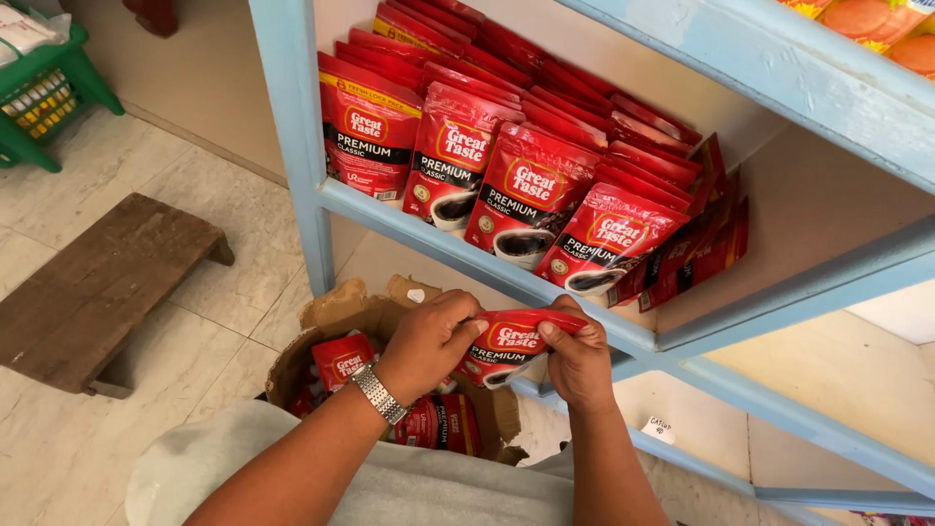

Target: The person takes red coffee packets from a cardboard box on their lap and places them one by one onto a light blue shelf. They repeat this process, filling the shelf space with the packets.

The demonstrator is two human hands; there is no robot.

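The left hand (426, 343) and the right hand (579, 362) are both pinching one glossy red foil pouch (508, 341), fingers curled closed over its top edge, thumbs pressing on its front. The pouch is hanging slightly crumpled just below the front edge of the pale blue painted wooden shelf (487, 258), above an open cardboard box (336, 310). A metal link wristwatch (378, 394) is circling the left wrist.

On the shelf, rows of matching flat red pouches (531, 190) are standing upright and leaning back, overlapping like tiles from the left front corner toward the right rear. The torn, brown box is sitting on the floor at the shelf's foot, holding more loose red packs (341, 360). To the left, a low, rough, dark wooden bench (97, 287) is resting on the smooth marbled floor tiles (209, 195), well apart from a green plastic basket (44, 97) in the far corner.
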